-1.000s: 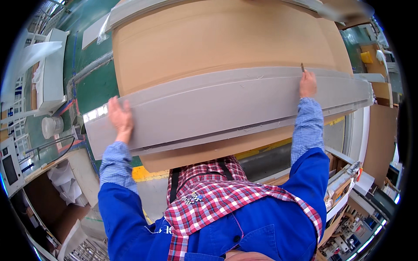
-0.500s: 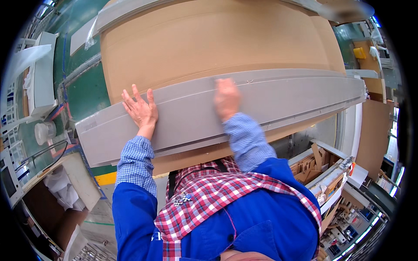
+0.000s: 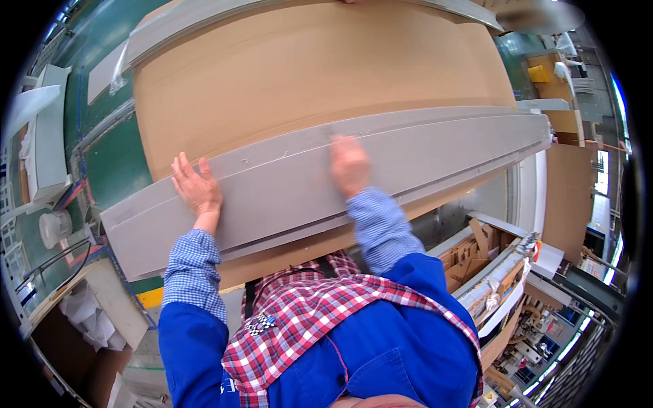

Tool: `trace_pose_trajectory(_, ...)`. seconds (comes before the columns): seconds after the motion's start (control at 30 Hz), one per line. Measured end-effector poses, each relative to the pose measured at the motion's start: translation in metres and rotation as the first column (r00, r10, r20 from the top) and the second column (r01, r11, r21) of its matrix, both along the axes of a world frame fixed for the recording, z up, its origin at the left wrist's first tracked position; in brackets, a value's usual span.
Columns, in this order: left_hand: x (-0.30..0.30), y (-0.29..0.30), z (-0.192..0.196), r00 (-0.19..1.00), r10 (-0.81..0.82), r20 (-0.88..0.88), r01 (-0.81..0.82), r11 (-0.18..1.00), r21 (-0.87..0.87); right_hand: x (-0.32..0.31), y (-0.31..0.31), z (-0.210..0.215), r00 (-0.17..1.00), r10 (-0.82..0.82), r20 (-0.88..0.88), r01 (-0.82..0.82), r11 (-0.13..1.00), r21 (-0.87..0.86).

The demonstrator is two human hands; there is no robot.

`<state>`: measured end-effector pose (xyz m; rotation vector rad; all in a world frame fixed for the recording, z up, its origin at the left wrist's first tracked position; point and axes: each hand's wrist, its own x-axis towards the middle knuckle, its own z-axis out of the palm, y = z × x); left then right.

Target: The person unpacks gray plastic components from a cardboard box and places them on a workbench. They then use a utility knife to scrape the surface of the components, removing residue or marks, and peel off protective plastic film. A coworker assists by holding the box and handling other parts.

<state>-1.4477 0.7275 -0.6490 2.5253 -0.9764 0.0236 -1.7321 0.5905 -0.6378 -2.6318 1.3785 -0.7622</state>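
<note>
A long grey panel (image 3: 272, 197) with a raised lengthwise edge lies across the cardboard in front of me. My left hand (image 3: 199, 190) rests flat on its left part, fingers spread. Near the panel's middle, my right hand (image 3: 350, 163) is closed and smeared by motion over the lengthwise edge. A small dark blurred shape shows at its fingertips; I cannot make out what it is. Tiny pale curled bits (image 3: 245, 161) lie on the panel along that edge, left of the right hand.
Brown cardboard (image 3: 326, 68) covers the work surface beyond the panel. Another grey length (image 3: 197, 24) runs along the far edge, where part of a hand (image 3: 352, 1) shows. A bin of cardboard scraps (image 3: 469, 262) stands at my right; an open box with white wrapping (image 3: 92, 316) stands at lower left.
The whole view has shifted slightly. My right hand has moved a little rightward along the panel, and pale bits now show to its left. My left hand stays on the panel.
</note>
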Motion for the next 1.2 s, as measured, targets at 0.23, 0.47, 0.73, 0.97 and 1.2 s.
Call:
trace_pose_trajectory(0.23,-0.003,-0.002,0.008,1.0,-0.02,-0.009,0.02,1.0,0.024,-0.169,-0.12,0.021,0.906,-0.421,-0.043,0.419,0.907,-0.042)
trace_pose_trajectory(0.47,-0.006,-0.001,0.009,1.0,-0.012,-0.023,0.013,1.0,0.019,-0.038,-0.032,0.008,0.952,-0.304,-0.045,0.305,0.952,0.005)
trace_pose_trajectory(0.73,-0.003,-0.006,0.001,1.0,-0.005,-0.016,0.004,0.995,-0.101,0.109,0.067,0.013,0.943,0.2,0.267,-0.248,0.956,0.158)
trace_pose_trajectory(0.97,0.008,0.005,-0.014,0.99,0.099,0.099,-0.081,0.983,-0.166,-0.064,-0.052,-0.001,0.995,-0.027,0.098,0.022,0.999,0.049)
trace_pose_trajectory(1.2,-0.026,0.003,-0.011,0.897,0.131,0.421,-0.214,0.964,0.155,-0.3,-0.223,-0.007,0.915,-0.4,-0.054,0.402,0.915,0.028)
